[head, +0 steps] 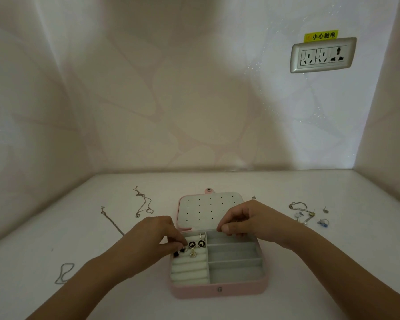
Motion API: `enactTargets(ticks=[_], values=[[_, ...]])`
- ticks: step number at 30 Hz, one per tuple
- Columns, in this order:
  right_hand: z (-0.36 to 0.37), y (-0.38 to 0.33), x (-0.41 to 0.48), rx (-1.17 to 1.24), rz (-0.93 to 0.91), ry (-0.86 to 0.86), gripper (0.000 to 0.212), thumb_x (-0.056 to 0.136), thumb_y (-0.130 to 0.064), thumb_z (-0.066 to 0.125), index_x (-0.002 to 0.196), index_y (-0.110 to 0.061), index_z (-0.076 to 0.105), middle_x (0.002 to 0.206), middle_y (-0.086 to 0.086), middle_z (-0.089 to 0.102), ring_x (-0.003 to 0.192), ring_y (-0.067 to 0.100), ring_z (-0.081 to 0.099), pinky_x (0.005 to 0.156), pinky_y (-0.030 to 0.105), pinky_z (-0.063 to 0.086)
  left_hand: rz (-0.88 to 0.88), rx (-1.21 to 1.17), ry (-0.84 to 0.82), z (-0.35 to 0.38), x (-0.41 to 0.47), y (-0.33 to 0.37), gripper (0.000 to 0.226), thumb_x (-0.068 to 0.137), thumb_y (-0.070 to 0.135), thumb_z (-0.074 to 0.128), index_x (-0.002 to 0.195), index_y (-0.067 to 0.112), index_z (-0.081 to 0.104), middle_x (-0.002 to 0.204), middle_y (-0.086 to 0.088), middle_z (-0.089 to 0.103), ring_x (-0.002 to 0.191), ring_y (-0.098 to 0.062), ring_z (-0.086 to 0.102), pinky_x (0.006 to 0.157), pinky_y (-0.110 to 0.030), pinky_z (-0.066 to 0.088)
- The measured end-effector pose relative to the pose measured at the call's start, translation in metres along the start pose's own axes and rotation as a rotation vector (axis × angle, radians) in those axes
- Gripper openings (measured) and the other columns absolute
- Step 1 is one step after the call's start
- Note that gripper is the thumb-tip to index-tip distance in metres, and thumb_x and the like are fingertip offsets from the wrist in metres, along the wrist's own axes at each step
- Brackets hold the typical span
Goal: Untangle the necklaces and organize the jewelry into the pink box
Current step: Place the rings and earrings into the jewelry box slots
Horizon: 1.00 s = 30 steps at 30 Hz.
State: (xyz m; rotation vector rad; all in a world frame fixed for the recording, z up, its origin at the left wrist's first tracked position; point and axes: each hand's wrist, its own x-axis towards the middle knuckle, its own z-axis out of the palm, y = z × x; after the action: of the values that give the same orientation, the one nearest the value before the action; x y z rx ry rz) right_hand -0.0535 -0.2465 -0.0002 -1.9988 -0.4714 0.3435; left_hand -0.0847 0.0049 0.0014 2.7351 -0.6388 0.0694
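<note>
Near the front edge of the counter, at its middle, the pink box lies open before me, and I judge the sorting barely begun. Its grey compartments on the right side hold nothing I can see. On the left side the ring rolls carry a gold earring, a pair of round black earrings and some small dark pieces. My left hand is there, fingertips pinching a small stud which I seem to be seating in the rolls. My right hand hovers over the farthest compartment with fingers curled and thumb against forefinger; whether it holds anything I cannot tell. The dotted lid lies flat behind, with no studs in it. Toward the left edge three necklaces are not yet stored: a looped chain nearest, a straight chain farther in, and a kinked chain beyond it that looks knotted. Toward the right edge wait a small heap of jewelry, a blue ring and loose studs, so most of the work remains.
</note>
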Motion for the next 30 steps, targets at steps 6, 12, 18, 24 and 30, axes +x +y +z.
enactTargets(ticks=[6, 12, 18, 24, 30], values=[[0.0, -0.001, 0.0, 0.015, 0.007, -0.001, 0.008, 0.086, -0.017, 0.07, 0.084, -0.022, 0.076, 0.072, -0.009, 0.066, 0.067, 0.004, 0.056, 0.066, 0.016, 0.047, 0.003, -0.065, -0.005, 0.002, 0.004, -0.002, 0.007, 0.082, 0.036, 0.071, 0.088, 0.037, 0.074, 0.079, 0.018, 0.056, 0.083, 0.01, 0.051, 0.067, -0.007, 0.037], [0.0, 0.0, 0.0, 0.028, 0.007, -0.004, 0.008, 0.086, -0.016, 0.07, 0.085, -0.021, 0.076, 0.071, -0.01, 0.066, 0.067, 0.004, 0.056, 0.066, 0.017, 0.047, 0.007, -0.047, -0.035, 0.001, 0.007, -0.003, 0.006, 0.079, 0.038, 0.073, 0.086, 0.038, 0.072, 0.08, 0.017, 0.055, 0.081, 0.009, 0.05, 0.066, -0.008, 0.037], [-0.013, -0.007, -0.005, -0.027, -0.021, 0.035, 0.009, 0.087, -0.015, 0.068, 0.092, -0.017, 0.075, 0.073, -0.01, 0.069, 0.064, 0.0, 0.058, 0.063, 0.012, 0.047, 0.022, -0.103, 0.039, -0.009, 0.016, 0.012, 0.01, 0.083, 0.043, 0.067, 0.092, 0.044, 0.064, 0.082, 0.016, 0.058, 0.079, 0.006, 0.048, 0.066, -0.012, 0.04], [-0.084, 0.001, -0.028, -0.444, 0.055, 0.54, 0.019, 0.09, -0.011, 0.06, 0.086, -0.025, 0.072, 0.085, -0.01, 0.068, 0.06, 0.003, 0.059, 0.047, 0.007, 0.039, 0.112, -0.088, 0.0, -0.002, 0.055, 0.048, 0.036, 0.087, 0.043, 0.062, 0.122, 0.041, 0.056, 0.11, 0.026, 0.053, 0.093, 0.016, 0.045, 0.08, -0.005, 0.035], [-0.118, 0.036, -0.037, -0.77, 0.449, 0.538, 0.034, 0.087, 0.005, 0.049, 0.1, -0.018, 0.071, 0.108, 0.002, 0.065, 0.09, 0.015, 0.061, 0.075, 0.021, 0.044, 0.167, -0.025, -0.231, 0.015, 0.104, 0.078, 0.049, 0.093, 0.04, 0.056, 0.139, 0.035, 0.042, 0.147, 0.011, 0.039, 0.135, -0.009, 0.034, 0.106, -0.024, 0.025]])
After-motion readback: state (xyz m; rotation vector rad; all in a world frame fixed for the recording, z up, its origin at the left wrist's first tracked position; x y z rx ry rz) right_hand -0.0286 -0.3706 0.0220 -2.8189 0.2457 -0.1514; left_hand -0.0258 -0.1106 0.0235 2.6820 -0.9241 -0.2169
